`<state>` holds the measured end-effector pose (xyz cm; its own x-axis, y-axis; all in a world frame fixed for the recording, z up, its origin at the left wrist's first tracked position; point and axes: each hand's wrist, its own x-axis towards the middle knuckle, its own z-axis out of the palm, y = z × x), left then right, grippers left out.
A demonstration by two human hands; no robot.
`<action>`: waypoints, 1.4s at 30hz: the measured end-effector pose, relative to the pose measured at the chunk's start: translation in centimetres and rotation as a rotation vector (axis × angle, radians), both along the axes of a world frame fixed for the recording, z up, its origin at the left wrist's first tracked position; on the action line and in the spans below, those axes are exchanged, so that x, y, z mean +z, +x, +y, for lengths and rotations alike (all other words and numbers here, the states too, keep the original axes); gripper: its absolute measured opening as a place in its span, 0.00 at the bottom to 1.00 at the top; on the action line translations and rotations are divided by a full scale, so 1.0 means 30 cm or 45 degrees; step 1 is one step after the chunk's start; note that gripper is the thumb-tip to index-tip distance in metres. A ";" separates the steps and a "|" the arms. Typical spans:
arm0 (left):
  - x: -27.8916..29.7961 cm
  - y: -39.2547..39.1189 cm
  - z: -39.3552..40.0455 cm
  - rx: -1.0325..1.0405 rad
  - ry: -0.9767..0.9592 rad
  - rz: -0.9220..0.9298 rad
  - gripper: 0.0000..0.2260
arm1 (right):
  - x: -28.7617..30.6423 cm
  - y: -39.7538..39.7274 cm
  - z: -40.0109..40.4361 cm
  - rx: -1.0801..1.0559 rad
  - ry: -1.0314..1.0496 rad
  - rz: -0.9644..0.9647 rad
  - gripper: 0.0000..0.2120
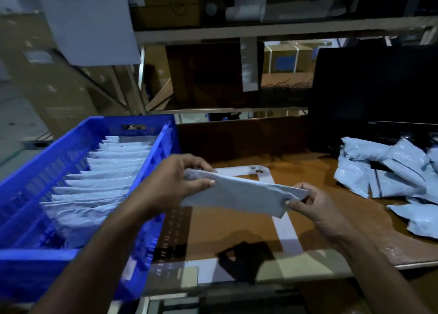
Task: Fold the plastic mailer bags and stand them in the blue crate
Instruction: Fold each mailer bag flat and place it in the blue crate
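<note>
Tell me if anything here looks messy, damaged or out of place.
Mostly tidy. The mailers in the blue crate stand in an even row. The loose pile of unfolded mailer bags on the right of the table lies jumbled and overlapping. The white tape outline on the table looks scuffed at its far corner.

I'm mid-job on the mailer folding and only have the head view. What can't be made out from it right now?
- Blue crate: near end hidden by the left hand and forearm, so free space there is unknown.
- Held mailer bag: underside faces away; number of folds unclear.
- Unfolded mailer pile: cut off by the right edge; count unknown.
- Right hand: fingertips behind the bag.
- Shelf boxes: dark, blurred.
</note>
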<state>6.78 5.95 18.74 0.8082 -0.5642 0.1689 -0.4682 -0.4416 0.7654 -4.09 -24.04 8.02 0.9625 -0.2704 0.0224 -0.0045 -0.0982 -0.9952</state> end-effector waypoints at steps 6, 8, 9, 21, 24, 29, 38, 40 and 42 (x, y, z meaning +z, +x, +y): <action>0.146 0.016 0.247 0.156 -0.265 -0.118 0.04 | 0.208 0.118 0.239 0.228 -0.460 -0.257 0.15; 0.179 0.035 0.346 0.239 -0.321 -0.173 0.08 | 0.269 0.160 0.340 0.251 -0.663 -0.389 0.19; 0.192 0.048 0.399 0.279 -0.350 -0.187 0.09 | 0.301 0.179 0.393 0.256 -0.740 -0.445 0.21; 0.202 0.217 1.056 0.475 -0.056 -0.315 0.05 | 0.415 0.412 0.993 0.426 -0.909 -0.574 0.10; 0.145 0.287 1.134 0.395 0.134 -0.280 0.07 | 0.380 0.459 1.064 0.462 -1.182 -0.468 0.13; 0.020 0.406 1.143 0.118 0.665 -0.291 0.06 | 0.312 0.496 1.128 0.564 -1.858 -0.191 0.16; -0.179 0.462 0.984 -0.264 1.302 -0.521 0.12 | 0.244 0.557 1.229 0.682 -2.312 0.313 0.09; -0.200 0.475 0.975 -0.252 1.301 -0.580 0.11 | 0.233 0.575 1.244 0.663 -2.356 0.332 0.09; -0.213 0.488 0.972 -0.235 1.295 -0.612 0.10 | 0.218 0.585 1.263 0.646 -2.412 0.329 0.08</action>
<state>21.42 35.10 12.36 0.6739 -0.7202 -0.1650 -0.7384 -0.6486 -0.1845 13.46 13.85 14.55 0.9572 0.1800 -0.2268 0.2582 -0.8852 0.3869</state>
